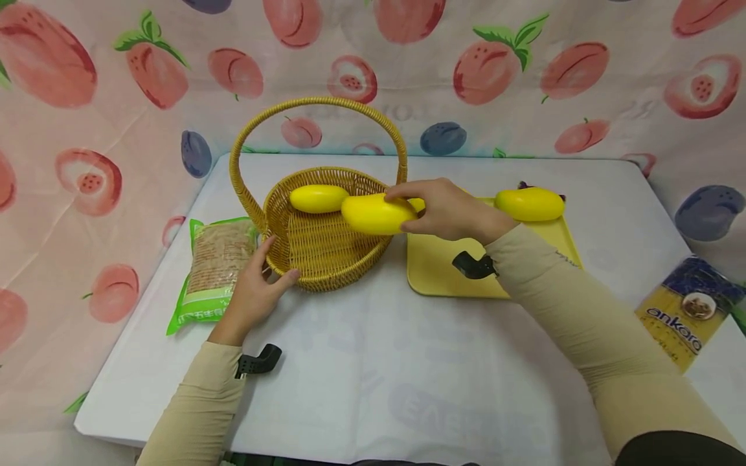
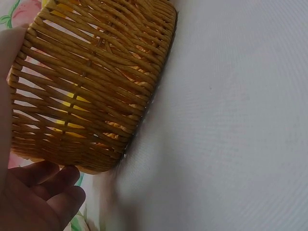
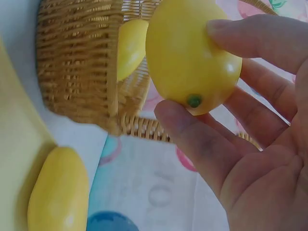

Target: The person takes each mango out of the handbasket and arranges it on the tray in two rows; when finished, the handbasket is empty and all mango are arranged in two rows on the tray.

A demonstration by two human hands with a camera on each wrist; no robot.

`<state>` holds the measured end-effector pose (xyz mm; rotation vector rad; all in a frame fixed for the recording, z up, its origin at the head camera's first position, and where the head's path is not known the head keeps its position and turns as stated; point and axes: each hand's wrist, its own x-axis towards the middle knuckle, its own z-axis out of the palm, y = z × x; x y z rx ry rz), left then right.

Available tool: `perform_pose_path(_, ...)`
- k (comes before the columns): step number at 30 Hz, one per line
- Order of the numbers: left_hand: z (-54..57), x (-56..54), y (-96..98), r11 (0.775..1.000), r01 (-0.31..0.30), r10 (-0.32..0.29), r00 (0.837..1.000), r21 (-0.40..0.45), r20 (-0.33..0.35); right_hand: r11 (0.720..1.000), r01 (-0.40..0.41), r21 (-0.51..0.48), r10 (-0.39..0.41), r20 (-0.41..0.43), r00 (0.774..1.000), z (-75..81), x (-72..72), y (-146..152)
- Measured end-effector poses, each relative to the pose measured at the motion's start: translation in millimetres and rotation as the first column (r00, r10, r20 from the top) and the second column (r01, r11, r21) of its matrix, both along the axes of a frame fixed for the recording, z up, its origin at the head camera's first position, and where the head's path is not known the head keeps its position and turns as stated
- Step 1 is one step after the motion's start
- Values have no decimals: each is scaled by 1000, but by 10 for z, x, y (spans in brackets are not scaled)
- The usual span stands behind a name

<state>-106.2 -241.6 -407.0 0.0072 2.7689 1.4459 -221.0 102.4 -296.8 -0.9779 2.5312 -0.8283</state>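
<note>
my right hand (image 1: 449,208) is gripping a yellow fruit (image 1: 373,215) over the basket (image 1: 315,249); my left hand (image 1: 252,291), fingers apart, is touching its rim (image 1: 326,280).

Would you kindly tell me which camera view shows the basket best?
The head view, since it takes in nearly the whole basket, including its arched handle and woven floor. The left wrist view shows mainly its outer wall, close up; the right wrist view, part of its side and handle.
</note>
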Motion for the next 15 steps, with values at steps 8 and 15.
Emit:
perform_pose_path(8,-3,1,0,1000,0,0,1000,0,3,999,34,-2,-34,-8,999,-27,79,278)
perform_pose_path(15,3,2,9,1000,0,0,1000,-3,4,997,82,3,-82,0,997,-80,158,539)
